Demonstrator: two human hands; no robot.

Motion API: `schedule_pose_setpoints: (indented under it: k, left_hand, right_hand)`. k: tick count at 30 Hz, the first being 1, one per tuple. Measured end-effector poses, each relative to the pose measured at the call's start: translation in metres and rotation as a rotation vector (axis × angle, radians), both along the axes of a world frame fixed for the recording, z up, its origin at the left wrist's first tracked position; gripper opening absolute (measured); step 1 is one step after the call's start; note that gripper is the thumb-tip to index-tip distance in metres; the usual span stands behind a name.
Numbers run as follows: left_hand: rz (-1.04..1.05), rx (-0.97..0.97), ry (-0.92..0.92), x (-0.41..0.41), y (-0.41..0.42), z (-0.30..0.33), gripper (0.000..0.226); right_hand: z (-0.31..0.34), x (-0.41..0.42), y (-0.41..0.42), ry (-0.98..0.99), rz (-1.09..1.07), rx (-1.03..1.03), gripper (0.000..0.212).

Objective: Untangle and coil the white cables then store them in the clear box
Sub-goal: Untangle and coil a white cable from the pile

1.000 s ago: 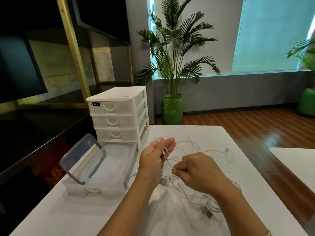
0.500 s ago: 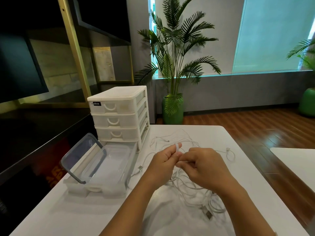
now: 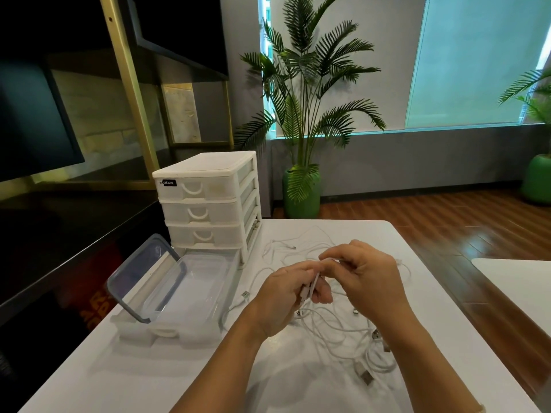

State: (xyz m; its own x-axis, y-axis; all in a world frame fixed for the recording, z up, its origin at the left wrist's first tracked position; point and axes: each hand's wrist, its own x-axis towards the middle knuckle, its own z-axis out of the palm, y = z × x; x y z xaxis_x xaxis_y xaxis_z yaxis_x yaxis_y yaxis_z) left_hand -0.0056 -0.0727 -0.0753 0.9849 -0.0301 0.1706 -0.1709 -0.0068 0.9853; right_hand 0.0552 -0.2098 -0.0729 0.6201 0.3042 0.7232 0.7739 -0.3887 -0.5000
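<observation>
White cables tangled on table; left hand, right hand both pinching strand.

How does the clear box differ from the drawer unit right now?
The clear box is low, see-through and open, its lid propped against its left rim; the drawer unit is tall, with a white frame, and its three drawers are pushed in. Nothing shows inside the clear box; the drawer unit's fronts are too frosted to tell. Both stand on the white table, left of the cables.
</observation>
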Motion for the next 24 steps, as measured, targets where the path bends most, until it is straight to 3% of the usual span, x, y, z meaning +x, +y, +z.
schedule_pose_setpoints:
  k: [3,13,18,24]
  left_hand:
    - [-0.029,-0.052,0.007,0.001,-0.002,-0.002,0.036]
    - [-0.028,-0.757,0.034,0.005,0.004,0.005,0.037]
    - [-0.042,-1.101,0.021,0.006,0.01,0.005,0.048]
    - [0.102,-1.146,0.016,0.009,0.013,0.008,0.049]
  right_hand:
    - [0.0,0.003,-0.001,0.051,-0.002,0.054,0.002]
    - [-0.001,0.001,0.004,0.227,0.096,0.114,0.014]
    - [-0.001,-0.005,0.007,0.245,0.012,-0.194,0.027]
    - [0.008,-0.013,0.006,0.234,-0.031,-0.498,0.033]
